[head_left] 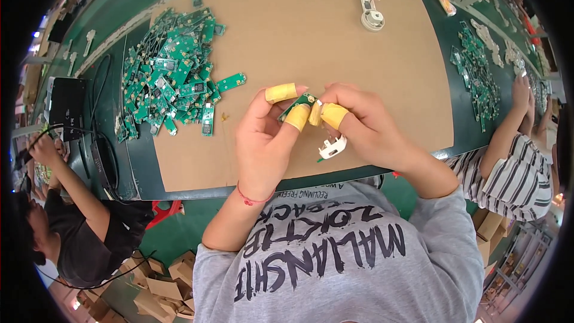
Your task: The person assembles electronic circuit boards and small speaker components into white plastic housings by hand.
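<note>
Over the near middle of the brown cardboard sheet (287,36), my hands meet. Yellow tape wraps several fingertips. My left hand (260,137) is closed, pinching a small green circuit board (304,101) between thumb and index finger. Right beside it, my right hand (371,128) is closed too, its fingertips against the board's end. A tiny white bit shows there, but what those fingers hold is mostly hidden. Just below my fingers is a white plastic housing piece (332,148) with cut-outs; whether it lies on the sheet or hangs, I cannot tell.
A large heap of green circuit boards (173,78) covers the sheet's left side. A white housing with a round end (372,18) lies far right. More boards (478,78) pile beyond the right edge. A black box (64,107) with cables stands left. Co-workers sit on both sides.
</note>
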